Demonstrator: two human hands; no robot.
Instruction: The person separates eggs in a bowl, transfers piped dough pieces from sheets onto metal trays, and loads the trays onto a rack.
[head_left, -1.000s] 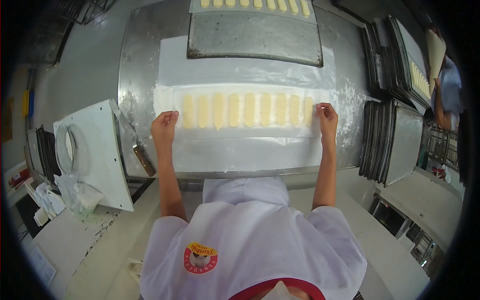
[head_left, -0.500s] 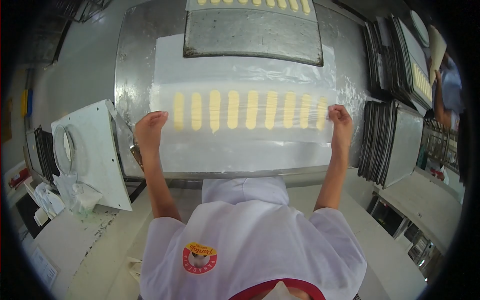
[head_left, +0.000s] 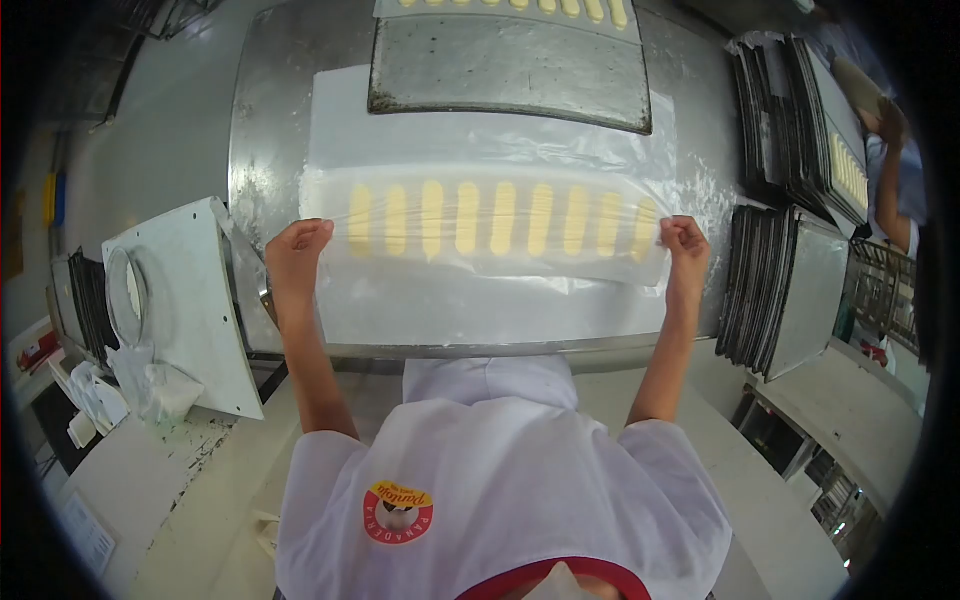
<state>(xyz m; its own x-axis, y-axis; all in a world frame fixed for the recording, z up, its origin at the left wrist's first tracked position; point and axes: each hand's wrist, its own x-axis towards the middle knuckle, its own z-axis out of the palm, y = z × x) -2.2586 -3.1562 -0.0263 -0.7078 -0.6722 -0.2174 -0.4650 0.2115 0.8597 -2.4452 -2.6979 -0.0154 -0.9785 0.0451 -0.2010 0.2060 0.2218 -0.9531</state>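
Several pale yellow strips of batter or dough [head_left: 504,218] lie side by side in a row on the metal table. Over them stretches a thin see-through plastic sheet [head_left: 600,268], wrinkled across the middle and veiling the strips slightly. My left hand [head_left: 298,248] pinches its left end. At the opposite end, my right hand [head_left: 685,240] has fingers closed on the sheet's edge beside the last strip. A larger whitish plastic sheet [head_left: 440,310] is spread flat underneath.
Beyond the sheets sits a dark-rimmed metal baking tray [head_left: 510,70], with more yellow strips past it. Stacked trays [head_left: 765,290] stand to the right, near another person's arm [head_left: 890,180]. A white panel [head_left: 185,300] leans at the left of the table [head_left: 265,130].
The plastic sheet now looks tauter, with wrinkles running across the strips, which appear hazier. Both hands have barely shifted. At far right, the other person's arm has moved.
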